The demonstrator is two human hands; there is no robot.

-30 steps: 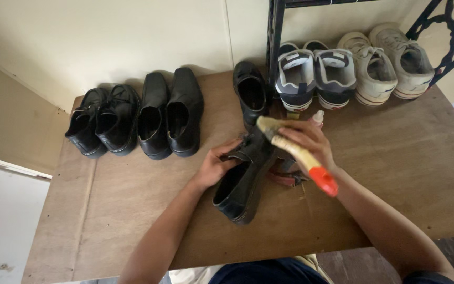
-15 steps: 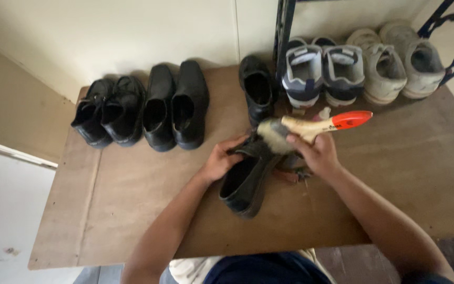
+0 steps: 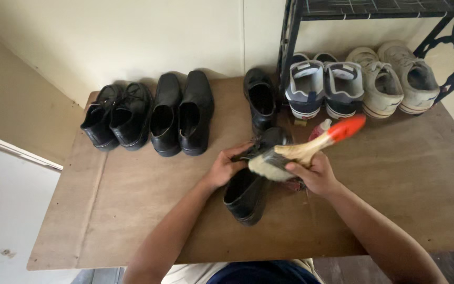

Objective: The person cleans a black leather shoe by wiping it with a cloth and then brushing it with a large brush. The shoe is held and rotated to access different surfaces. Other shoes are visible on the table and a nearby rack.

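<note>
left hand (image 3: pixel 226 167) steadying black shoe (image 3: pixel 248 189), right hand (image 3: pixel 313 173) gripping brush (image 3: pixel 303 151)

Brush (image 3: pixel 305 152) now swung round from a second ago; red handle tip up and right instead of down; bristles against black shoe (image 3: pixel 250 181); right hand (image 3: pixel 313 173) turned with it.

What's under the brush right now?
The brush, held in the right hand, lies bristles down on a black shoe steadied by the left hand. Something reddish peeks out beneath the right hand; most of it is covered.
</note>
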